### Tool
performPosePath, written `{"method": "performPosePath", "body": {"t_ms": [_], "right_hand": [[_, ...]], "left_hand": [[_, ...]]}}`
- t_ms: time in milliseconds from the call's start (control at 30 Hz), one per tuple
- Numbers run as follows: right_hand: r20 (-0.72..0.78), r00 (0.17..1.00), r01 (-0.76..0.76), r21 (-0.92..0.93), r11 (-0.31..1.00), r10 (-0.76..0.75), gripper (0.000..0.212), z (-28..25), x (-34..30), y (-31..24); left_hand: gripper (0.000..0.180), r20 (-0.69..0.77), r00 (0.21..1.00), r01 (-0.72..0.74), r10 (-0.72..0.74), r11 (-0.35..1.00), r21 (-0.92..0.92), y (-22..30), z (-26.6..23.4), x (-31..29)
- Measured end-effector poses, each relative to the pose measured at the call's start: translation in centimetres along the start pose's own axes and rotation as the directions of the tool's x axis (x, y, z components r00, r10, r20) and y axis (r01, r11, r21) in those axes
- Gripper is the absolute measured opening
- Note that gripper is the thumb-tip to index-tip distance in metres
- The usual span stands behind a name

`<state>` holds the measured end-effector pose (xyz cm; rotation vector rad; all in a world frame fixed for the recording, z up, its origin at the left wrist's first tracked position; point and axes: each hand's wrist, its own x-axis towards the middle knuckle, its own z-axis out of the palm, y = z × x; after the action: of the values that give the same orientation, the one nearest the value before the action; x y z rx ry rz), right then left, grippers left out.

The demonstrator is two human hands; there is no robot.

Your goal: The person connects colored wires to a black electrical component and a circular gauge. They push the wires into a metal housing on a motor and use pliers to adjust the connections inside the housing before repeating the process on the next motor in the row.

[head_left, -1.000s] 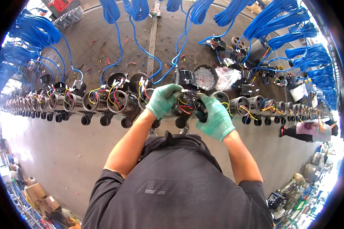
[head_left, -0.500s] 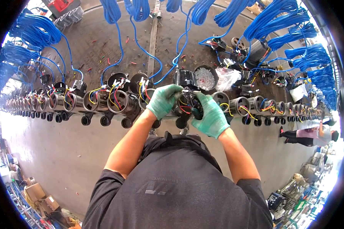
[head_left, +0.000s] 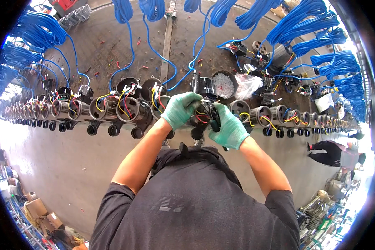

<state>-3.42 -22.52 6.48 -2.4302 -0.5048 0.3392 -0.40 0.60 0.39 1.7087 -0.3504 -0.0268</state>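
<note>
Both my hands wear green gloves and meet over one of the metal cylinder housings at the bench's near edge. In my right hand [head_left: 231, 127] is a pair of dark-handled pliers [head_left: 213, 113], its head pointing toward my left fingers. The fingers of my left hand [head_left: 180, 110] are pinched together beside the pliers' head; what they hold is too small to make out. Red and yellow wires [head_left: 202, 118] show in the housing between my hands. Just beyond stands a black cylindrical part [head_left: 204, 86] with a blue cable, beside a round bowl [head_left: 224, 84] of small white pieces.
A long row of metal housings [head_left: 104, 109] with coloured wires lines the near edge on both sides. Coiled blue cables [head_left: 298, 23] hang over the far side. A clear plastic bag [head_left: 249, 85] lies right of the bowl. Another person [head_left: 335, 154] is on the floor area at right.
My hands stay at the same housing, and the pliers' handles look spread a little wider. The person at right has shifted in stance.
</note>
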Motion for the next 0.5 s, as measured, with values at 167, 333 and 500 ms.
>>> {"method": "performPosePath", "body": {"t_ms": [167, 333, 500], "right_hand": [[-0.009, 1.0, 0.014, 0.044, 0.999, -0.014, 0.085, 0.0, 0.6, -0.8], [0.039, 0.999, -0.024, -0.04, 0.999, 0.025, 0.092, -0.3, 1.1, -0.7], [0.001, 1.0, 0.002, -0.208, 0.978, -0.002, 0.083, -0.1, 1.5, -0.6]], "left_hand": [[0.022, -0.007, 1.0, 0.016, -0.016, 0.999, 0.036, 0.7, -0.3, 0.1], [0.023, -0.006, 0.999, 0.05, -0.05, 0.998, 0.049, 0.8, -0.3, 0.1], [0.02, -0.021, 1.0, -0.001, 0.001, 1.0, 0.002, 0.2, -0.4, 0.2]]}}
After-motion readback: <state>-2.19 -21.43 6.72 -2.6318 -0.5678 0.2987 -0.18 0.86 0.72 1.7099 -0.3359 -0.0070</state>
